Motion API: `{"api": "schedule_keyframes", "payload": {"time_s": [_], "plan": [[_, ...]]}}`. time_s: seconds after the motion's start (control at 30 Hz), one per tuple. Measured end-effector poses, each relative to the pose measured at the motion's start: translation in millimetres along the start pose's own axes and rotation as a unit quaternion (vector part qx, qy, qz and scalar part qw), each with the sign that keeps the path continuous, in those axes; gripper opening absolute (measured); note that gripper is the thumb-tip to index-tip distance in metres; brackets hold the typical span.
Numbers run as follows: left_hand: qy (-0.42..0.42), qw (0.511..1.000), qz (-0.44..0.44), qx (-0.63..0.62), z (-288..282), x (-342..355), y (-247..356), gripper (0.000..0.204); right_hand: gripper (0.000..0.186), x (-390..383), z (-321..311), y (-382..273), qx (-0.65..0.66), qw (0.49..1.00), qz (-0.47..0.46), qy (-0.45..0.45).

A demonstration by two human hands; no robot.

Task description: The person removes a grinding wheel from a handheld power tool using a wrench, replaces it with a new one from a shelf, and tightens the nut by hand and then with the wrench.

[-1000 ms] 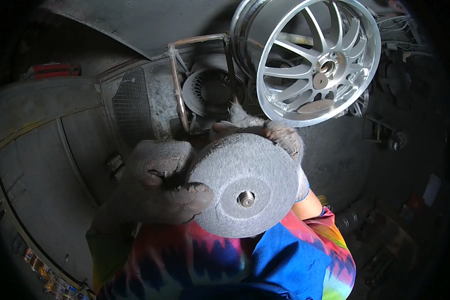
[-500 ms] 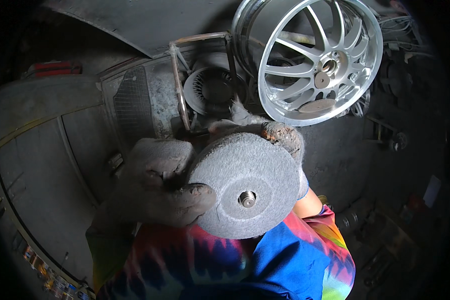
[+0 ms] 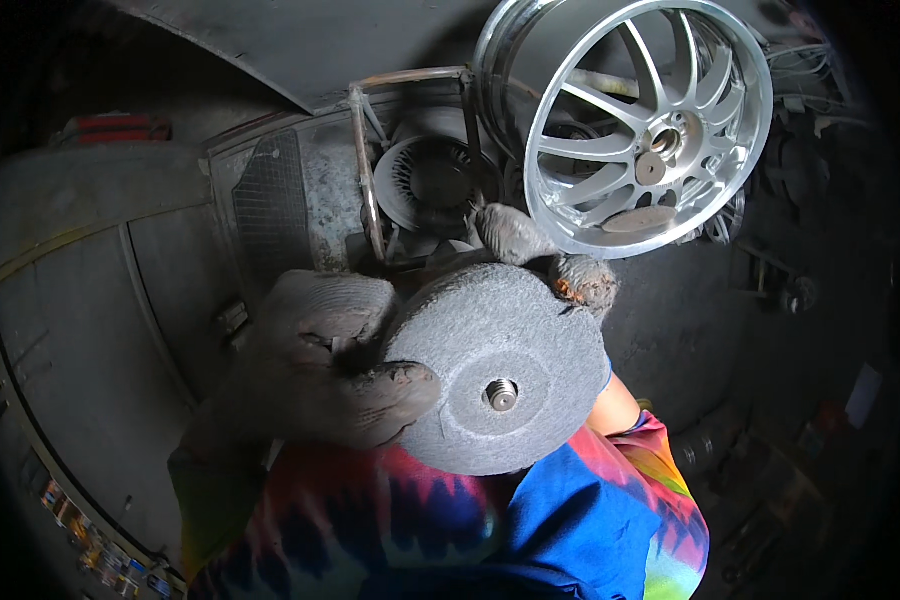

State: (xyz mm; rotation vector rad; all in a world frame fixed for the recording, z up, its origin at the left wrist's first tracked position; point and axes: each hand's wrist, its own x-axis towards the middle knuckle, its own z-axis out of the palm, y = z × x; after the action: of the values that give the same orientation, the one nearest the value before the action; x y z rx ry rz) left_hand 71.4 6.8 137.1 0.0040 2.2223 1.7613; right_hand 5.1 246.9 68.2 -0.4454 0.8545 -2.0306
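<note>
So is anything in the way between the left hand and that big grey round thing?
No, nothing visible is in the way: the gloved left hand has its thumb on the grey disc, at its left edge.

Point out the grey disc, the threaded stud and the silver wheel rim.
Grey disc (image 3: 490, 330): head view, on its flat face above the stud.
Threaded stud (image 3: 504, 399): head view, on its exposed end.
Silver wheel rim (image 3: 687, 138): head view, on its hub.

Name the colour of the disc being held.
The disc is grey, best seen in the head view.
</note>
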Motion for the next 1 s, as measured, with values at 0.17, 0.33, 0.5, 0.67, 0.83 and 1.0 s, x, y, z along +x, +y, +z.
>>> {"api": "schedule_keyframes", "payload": {"time_s": [0.17,0.33,0.5,0.67,0.83,1.0], "plan": [[-0.020,0.999,-0.020,-0.033,-1,-1,-2,0.028,0.095,1,-4,3,0.008,1.000,0.007,-0.005],[0.005,0.996,0.068,0.064,2,0,-2,0.028,0.091,1,-4,3,0.007,1.000,0.004,0.001],[-0.008,1.000,0.022,0.001,0,1,3,0.028,0.086,2,-2,1,0.007,1.000,0.002,0.004],[-0.016,0.998,-0.034,-0.054,-2,2,7,0.028,0.081,4,-4,2,0.009,1.000,0.006,0.004],[-0.013,0.993,-0.077,-0.090,-4,-1,4,0.028,0.077,3,-3,2,0.010,1.000,0.005,0.015],[0.120,0.981,-0.034,-0.150,-1,-12,-17,0.020,0.072,4,-2,1,0.018,1.000,0.015,0.014]]}}
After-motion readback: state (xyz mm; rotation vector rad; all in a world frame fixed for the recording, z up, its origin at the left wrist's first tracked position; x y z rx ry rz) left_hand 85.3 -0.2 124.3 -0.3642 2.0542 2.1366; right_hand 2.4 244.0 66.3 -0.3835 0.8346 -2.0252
